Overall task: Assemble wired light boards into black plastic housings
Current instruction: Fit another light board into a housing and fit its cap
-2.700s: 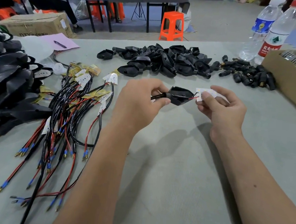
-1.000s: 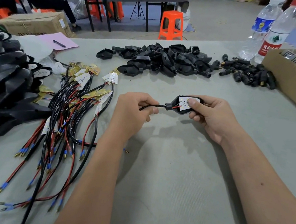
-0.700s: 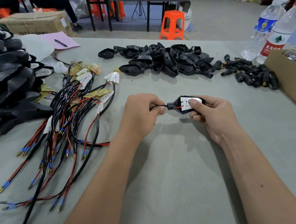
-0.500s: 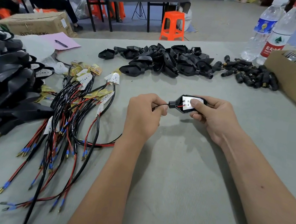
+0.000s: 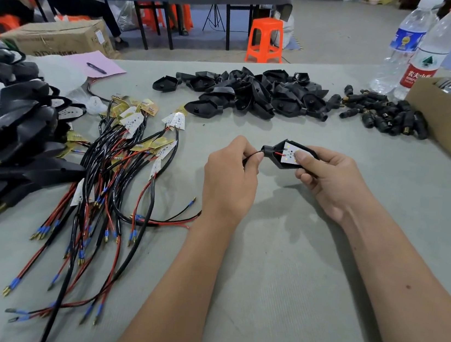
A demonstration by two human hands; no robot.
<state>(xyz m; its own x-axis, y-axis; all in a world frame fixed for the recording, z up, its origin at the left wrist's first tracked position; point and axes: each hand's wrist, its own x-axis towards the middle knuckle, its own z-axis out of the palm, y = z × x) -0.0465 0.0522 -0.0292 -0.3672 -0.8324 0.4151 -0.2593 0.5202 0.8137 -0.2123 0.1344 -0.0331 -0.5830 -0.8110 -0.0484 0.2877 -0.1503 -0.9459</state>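
Note:
My right hand (image 5: 329, 181) grips a black plastic housing (image 5: 276, 157) above the table, with the thumb pressing on the white light board (image 5: 289, 155) that sits inside it. A thin black cable (image 5: 252, 155) leaves the housing's narrow end, and my left hand (image 5: 230, 177) pinches it there. That cable's red and black tails (image 5: 177, 222) trail on the table under my left wrist. A pile of empty black housings (image 5: 251, 94) lies beyond my hands. To the left, a bundle of wired light boards (image 5: 122, 163) is spread out.
Finished black units (image 5: 9, 128) are heaped at the far left. Black connectors (image 5: 383, 117) lie at the back right beside a cardboard box (image 5: 450, 128) and two water bottles (image 5: 418, 47). A pink sheet with a pen (image 5: 100, 66) lies at the back left.
The light board went from outside the housing to seated in it under my right thumb. My left hand has drawn the cable through, and the tails have slid rightwards on the table.

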